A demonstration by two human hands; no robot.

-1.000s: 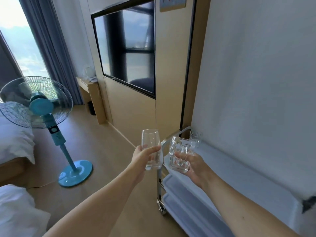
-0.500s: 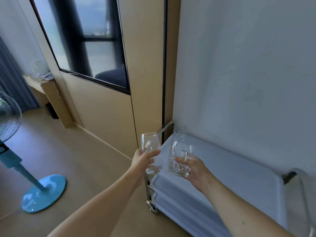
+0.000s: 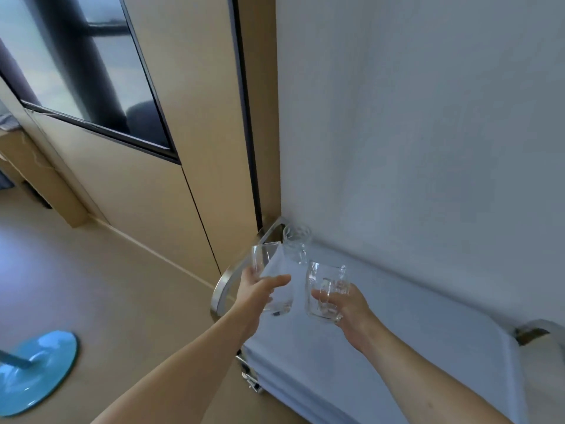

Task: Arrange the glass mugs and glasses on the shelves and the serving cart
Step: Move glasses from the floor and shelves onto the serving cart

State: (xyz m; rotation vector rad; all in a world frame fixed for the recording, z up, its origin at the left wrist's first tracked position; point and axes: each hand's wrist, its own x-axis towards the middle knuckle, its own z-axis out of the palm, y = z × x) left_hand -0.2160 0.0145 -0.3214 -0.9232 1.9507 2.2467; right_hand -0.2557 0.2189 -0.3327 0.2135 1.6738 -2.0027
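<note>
Two hands over serving cart [image 3: 382,347]: left hand [image 3: 255,293] grips smooth tumbler [image 3: 270,280], right hand [image 3: 344,304] grips glass mug [image 3: 325,290] w/ handle—both rigid, slippery, breakable; hold mid-body.

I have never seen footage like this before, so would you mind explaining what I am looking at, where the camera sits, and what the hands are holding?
There is no machine here: a person wears one wide-angle camera on the head, looking forward and down, so the two bare arms reach into the picture from below. The left hand grips a plain drinking glass. The right hand holds a glass mug, with fingers through its handle. Both are held above the top shelf of a serving cart, which has a pale surface and metal handles and stands against a white wall. One more glass mug already stands at the far corner of that shelf. On the floor at lower left is the blue base of a standing fan.
</note>
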